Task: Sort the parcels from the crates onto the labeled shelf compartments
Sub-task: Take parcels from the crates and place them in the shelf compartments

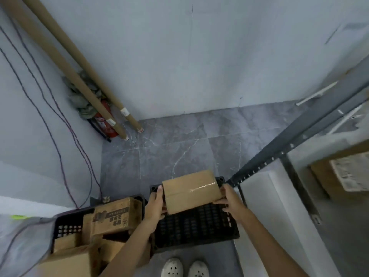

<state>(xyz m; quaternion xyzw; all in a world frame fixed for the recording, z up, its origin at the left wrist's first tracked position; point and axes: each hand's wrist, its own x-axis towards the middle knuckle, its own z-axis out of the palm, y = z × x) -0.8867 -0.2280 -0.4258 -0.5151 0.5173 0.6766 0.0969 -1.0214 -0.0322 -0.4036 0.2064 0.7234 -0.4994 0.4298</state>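
Note:
A plain brown cardboard parcel [191, 190] with clear tape hangs above a black slotted crate [197, 226] on the floor. My left hand [157, 204] grips its left end, thumb on top. My right hand [229, 200] grips its right end. The crate under the parcel shows only its bare bottom. A second black crate [67, 226] to the left holds several cardboard parcels, one printed with dark characters [113, 216]. The grey metal shelf [299, 140] stands at the right, with a labelled box [343, 174] in one compartment.
Long cardboard tubes [79, 76] lean in the far left corner over a red fire extinguisher [105, 122]. Cables [60, 136] run down the left wall. Grey tiled floor [169, 148] lies beyond the crates. My white shoes [185, 268] stand just behind the black crate.

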